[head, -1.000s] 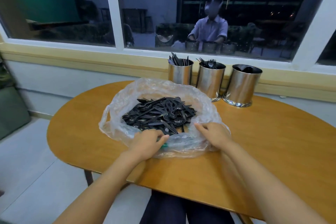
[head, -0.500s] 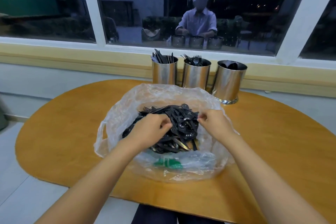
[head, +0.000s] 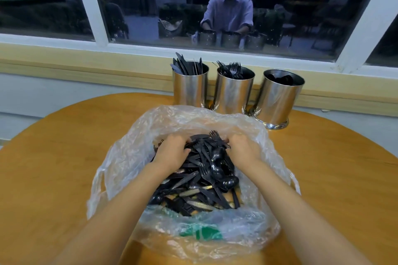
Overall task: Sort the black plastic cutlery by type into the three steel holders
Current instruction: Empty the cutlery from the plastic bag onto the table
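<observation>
View from a head-worn camera, looking down at a rounded wooden table [head: 53, 157] beside a dark window. A crumpled clear plastic bag [head: 129, 157] lies open on the table, and in it is a tangled heap of black plastic cutlery [head: 206, 178]: knives, forks and spoons mixed together. Both bare forearms reach into the bag. The left hand [head: 172, 153] and the right hand [head: 243, 150] lie on the far end of the heap, near each other, with their fingers bent down over it. The fingertips are buried among the pieces, so it cannot be told whether either hand is gripping anything.

Behind the bag, along the window ledge, three steel holders stand in a row. The left holder [head: 189, 88] has knives in it, the middle holder [head: 233, 92] has forks, and the right holder [head: 277, 101] has what look like spoons sitting low inside.

The pieces are likely very light, thin and slightly springy, with smooth handles that slip easily. Fork tines probably snag on their neighbours. It seems best to pinch one piece by its handle and draw it out lengthways. The bag is soft and gives no support, so it may lift along with a handful
</observation>
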Tool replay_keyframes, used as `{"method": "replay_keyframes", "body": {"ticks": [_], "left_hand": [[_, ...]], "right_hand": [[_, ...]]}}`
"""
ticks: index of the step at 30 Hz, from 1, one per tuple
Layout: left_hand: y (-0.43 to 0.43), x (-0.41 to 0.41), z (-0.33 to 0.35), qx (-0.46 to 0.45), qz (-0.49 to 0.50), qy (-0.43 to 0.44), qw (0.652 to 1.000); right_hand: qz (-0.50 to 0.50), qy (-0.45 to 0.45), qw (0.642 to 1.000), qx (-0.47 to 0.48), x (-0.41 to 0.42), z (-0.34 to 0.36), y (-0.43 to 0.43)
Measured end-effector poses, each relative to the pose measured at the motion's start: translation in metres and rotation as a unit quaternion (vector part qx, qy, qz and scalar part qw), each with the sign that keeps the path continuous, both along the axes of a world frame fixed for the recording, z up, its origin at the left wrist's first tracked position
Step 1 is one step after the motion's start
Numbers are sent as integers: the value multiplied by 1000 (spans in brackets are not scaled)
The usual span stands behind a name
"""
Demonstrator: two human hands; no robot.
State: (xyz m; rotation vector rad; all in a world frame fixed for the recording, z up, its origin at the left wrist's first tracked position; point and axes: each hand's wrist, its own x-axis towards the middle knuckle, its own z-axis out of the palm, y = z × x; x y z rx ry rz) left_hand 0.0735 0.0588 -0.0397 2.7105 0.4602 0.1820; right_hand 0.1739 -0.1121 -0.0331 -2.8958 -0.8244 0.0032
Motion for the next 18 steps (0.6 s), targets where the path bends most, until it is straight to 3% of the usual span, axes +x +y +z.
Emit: {"method": "replay_keyframes", "body": {"ticks": [5,10,13,15,18], "left_hand": [[-7,-21,-4,-6,-29,-24,999],[-20,-36,3,-68,-33,-90,993],[-37,-34,9,-140,-17,-145,979],[-42,-32,11,-269,35,-163,949],[-33,-30,14,-459,133,-191,857]], "right_hand": [[15,53,997,49,-8,-1,-23],[55,-10,980,192,-35,15,-22],[126,-28,968,214,-55,18,-4],[160,-20,965,208,-65,15,5],[152,66,957,240,-65,13,6]]}}
